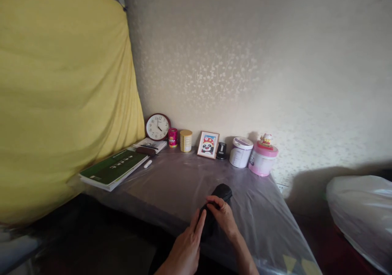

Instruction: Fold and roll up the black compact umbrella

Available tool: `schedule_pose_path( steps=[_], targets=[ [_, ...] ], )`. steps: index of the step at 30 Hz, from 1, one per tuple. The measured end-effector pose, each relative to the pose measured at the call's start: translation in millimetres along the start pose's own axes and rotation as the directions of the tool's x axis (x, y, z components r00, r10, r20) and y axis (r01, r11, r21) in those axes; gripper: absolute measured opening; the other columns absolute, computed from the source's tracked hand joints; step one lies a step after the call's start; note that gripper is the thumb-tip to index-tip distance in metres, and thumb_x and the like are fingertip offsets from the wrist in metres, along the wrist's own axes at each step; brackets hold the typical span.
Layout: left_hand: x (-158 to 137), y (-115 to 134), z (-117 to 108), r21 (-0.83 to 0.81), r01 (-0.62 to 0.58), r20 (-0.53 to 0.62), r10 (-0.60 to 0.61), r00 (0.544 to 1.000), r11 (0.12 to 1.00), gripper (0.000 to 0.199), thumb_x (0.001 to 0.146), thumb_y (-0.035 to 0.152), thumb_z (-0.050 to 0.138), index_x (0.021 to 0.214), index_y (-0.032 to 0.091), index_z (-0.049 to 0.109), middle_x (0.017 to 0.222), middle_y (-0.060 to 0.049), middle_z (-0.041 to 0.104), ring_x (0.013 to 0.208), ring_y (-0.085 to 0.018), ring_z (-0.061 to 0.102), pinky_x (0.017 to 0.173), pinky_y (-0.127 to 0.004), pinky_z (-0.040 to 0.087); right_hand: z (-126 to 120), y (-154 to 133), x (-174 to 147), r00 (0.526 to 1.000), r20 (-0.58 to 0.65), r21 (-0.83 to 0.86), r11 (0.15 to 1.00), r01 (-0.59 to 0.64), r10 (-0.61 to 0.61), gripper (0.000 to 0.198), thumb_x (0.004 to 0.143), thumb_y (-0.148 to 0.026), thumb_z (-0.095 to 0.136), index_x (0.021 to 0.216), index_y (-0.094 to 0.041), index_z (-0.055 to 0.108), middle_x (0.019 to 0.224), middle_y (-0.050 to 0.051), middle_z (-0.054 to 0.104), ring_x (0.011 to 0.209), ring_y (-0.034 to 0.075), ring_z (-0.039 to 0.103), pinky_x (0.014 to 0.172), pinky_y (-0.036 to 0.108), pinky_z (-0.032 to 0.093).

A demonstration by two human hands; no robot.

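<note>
A long black item (pixel 223 191), soft-looking with a rounded far end, lies slantwise over the near part of the table; I cannot tell whether it is a pouch or a folded umbrella. My left hand (pixel 187 246) grips its near left side, fingers pointing forward along it. Over its middle, my right hand (pixel 224 218) pinches at the top surface with thumb and bent fingers. Whatever small part sits in that pinch is hidden. The item's near end is dark and partly covered by my hands.
The table (pixel 171 185) has a grey plastic cover. Along the wall stand a clock (pixel 158 126), a pink can (pixel 172 137), a yellow-lidded can (pixel 185 141), a panda picture frame (pixel 208 144), a black stapler-like object (pixel 221 150) and two tubs (pixel 241 154). Green books (pixel 116 166) lie left.
</note>
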State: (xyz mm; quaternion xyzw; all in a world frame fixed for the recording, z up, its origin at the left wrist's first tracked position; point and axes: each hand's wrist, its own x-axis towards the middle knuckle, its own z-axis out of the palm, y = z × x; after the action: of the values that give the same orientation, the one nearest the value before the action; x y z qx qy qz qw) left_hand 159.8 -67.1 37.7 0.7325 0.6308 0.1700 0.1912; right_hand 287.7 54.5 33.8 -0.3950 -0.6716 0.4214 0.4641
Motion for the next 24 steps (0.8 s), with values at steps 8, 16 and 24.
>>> schedule_pose_path(
  steps=[8,16,24],
  targets=[
    [-1.8,-1.8,0.7,0.002,0.019,0.000,-0.019,1.000,1.000,0.088,0.068,-0.007,0.034,0.142,0.025,0.000,0.153,-0.007,0.005,0.125,-0.018,0.044,0.099,-0.025,0.038,-50.3,-30.1,-26.1,0.974,-0.052,0.253,0.947,-0.200,0.220,0.033,0.067,-0.043,0.068,0.090,-0.020,0.071,0.076,0.001,0.067,0.068,0.014,0.057,0.067,0.027,0.046],
    [2.3,-16.7,-16.7,-0.441,0.084,0.002,-0.093,0.996,0.894,0.073,0.073,0.010,0.044,0.139,0.029,0.020,0.137,-0.009,0.044,0.100,-0.018,0.062,0.083,-0.030,0.050,-99.4,2.8,-35.0,0.880,-0.360,0.243,0.942,-0.232,0.310,0.044,0.056,-0.048,0.073,0.086,-0.016,0.070,0.073,0.003,0.067,0.059,0.014,0.055,0.057,0.026,0.045],
    [3.8,-50.2,-25.1,-0.184,0.049,-0.297,-0.103,0.949,0.982,0.057,0.085,0.023,0.034,0.139,0.026,0.017,0.145,-0.012,0.028,0.123,-0.024,0.045,0.094,-0.038,0.045,-104.0,25.2,-44.0,0.895,-0.345,0.127,0.959,-0.255,0.283,0.050,0.058,-0.056,0.068,0.087,-0.016,0.070,0.074,0.002,0.067,0.058,0.013,0.055,0.055,0.023,0.045]
  ],
)
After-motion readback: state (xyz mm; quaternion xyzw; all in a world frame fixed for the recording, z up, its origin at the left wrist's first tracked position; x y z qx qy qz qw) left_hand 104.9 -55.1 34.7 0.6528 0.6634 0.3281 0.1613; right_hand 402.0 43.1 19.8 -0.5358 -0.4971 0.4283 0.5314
